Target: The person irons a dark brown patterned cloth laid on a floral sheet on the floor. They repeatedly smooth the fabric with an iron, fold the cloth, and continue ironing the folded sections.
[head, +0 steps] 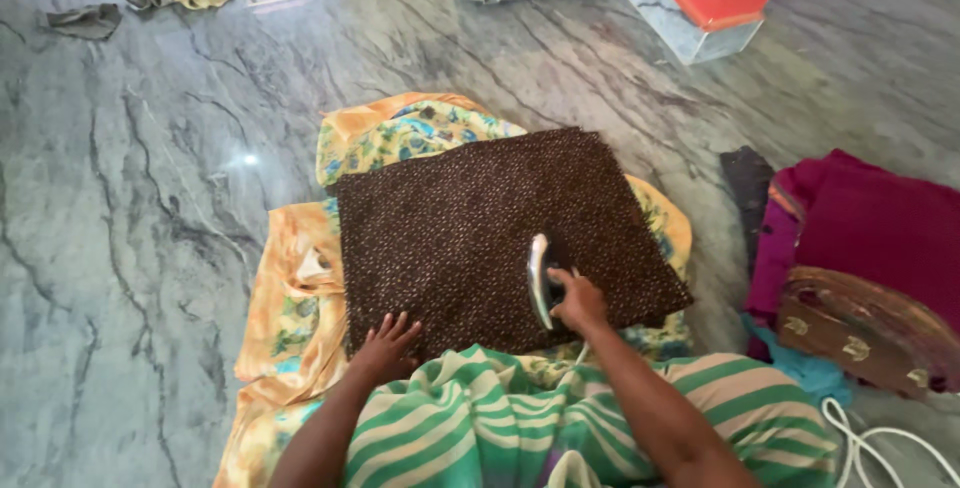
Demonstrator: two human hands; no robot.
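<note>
Marble floor (130,248): right hand (578,300) gripped iron (541,280) near brown cloth's (480,228) near edge; left hand (385,346) pressed flat, fingers spread, at its near-left corner.

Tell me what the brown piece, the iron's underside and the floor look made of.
Brown piece: soft woven cloth, matte, finely speckled. Iron: polished metal sole, mirror-bright, probably steel or aluminium. Floor: glossy grey stone with dark veins, likely marble.

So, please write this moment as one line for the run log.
right hand: grips iron tilted on edge | left hand: flat on brown cloth | under: yellow sheet
</note>
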